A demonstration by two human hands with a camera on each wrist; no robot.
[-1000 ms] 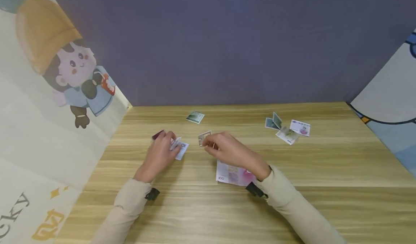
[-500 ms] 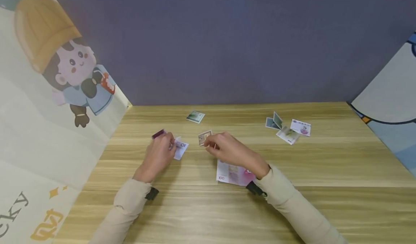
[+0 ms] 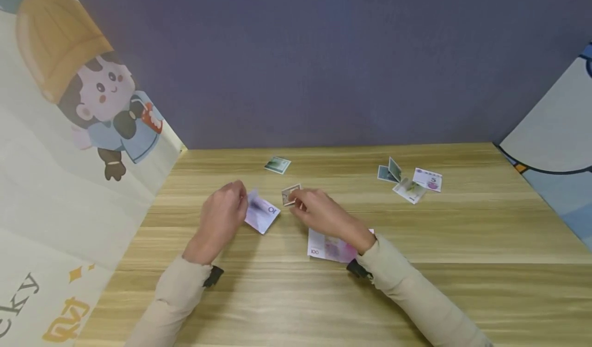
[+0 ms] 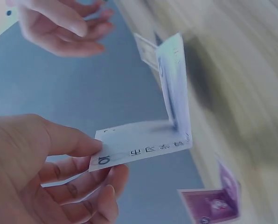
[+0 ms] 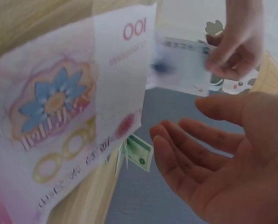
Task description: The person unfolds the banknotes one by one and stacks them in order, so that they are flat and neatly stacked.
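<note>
Ten note out in view, L grip clamped on one end

Half a sec ago the ten note (image 3: 263, 215) was partly tucked behind the L hand (image 3: 219, 217); now more of it shows, out on the hand's R side. L grip: thumb on one face, fingers behind, clamped on a short end. R hand (image 3: 324, 213) has hardly budged: thumb and fingers apart, nothing in the grip, near the small brown note (image 3: 288, 195).

For the work in hand, I'd say the note's secured at one end only. It's bent abt halfway, far half angled up, so not flat yet & prob springy. Can't tell if it touches the surface (image 3: 277, 295).

Room: the gap btwn ten note and R fingers looks tight, w/ the brown note right there. Hundred note (image 3: 332, 247) is partly hidden by the R wrist, so a low pull-back could catch its edge. Folded purple note (image 4: 213, 203) is near the L hand, out of sight from above. Green note (image 3: 277, 164) is farther back, toward the dark wall (image 3: 296, 64); a bunch of notes (image 3: 409, 191) is well off R, one w/ a flap standing. Most room, imo: near side, + btwn hundred note and bunch.
</note>
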